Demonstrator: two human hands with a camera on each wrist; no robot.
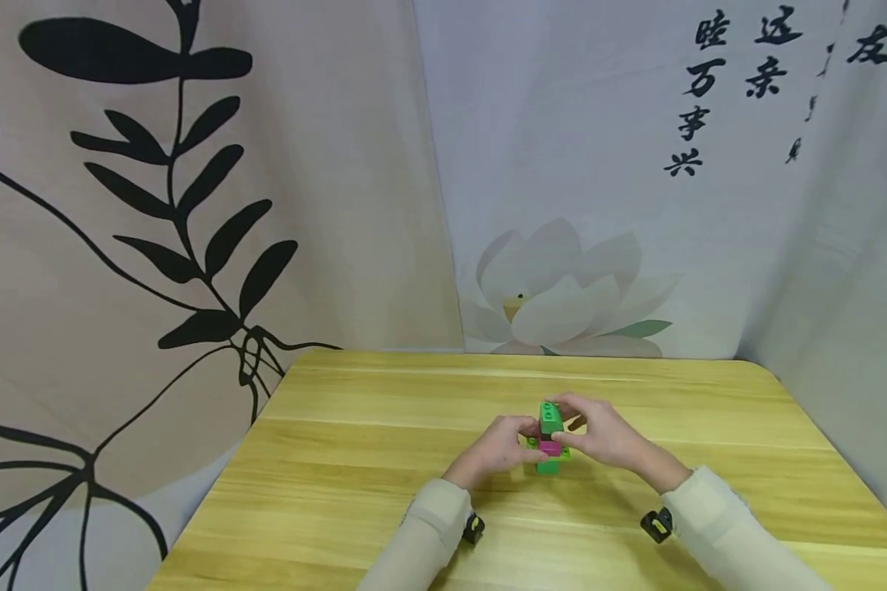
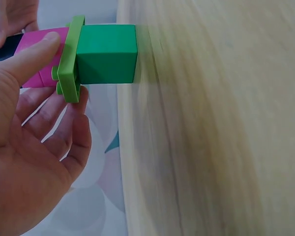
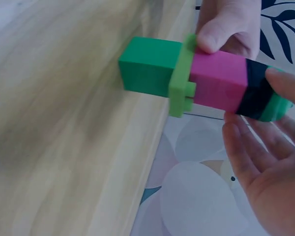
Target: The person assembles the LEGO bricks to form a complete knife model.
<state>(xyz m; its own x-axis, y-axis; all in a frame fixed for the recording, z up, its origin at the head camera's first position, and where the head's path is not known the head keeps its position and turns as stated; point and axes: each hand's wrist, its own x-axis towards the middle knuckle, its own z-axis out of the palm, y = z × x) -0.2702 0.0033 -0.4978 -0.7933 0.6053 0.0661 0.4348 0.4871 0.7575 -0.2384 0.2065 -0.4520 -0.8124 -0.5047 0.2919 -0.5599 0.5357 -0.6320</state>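
Note:
A stack of toy building blocks stands upright between both hands. From the bottom it has a green block [image 2: 107,54], a flat lime plate [image 2: 69,64] wider than the rest, a magenta block [image 3: 219,78], a black layer [image 3: 255,91] and a studded green top block [image 1: 550,417]. The left hand [image 1: 495,449] grips the magenta block, thumb on its near face, fingers behind. From the right, the right hand [image 1: 608,433] pinches the upper end around the black layer and green top block. The bottom block's underside is close over the wooden table [image 1: 325,492].
Behind the table's far edge hangs a pale curtain [image 1: 355,205] printed with dark leaves, a lotus and characters. Small black devices [image 1: 657,524] sit at both sleeve cuffs.

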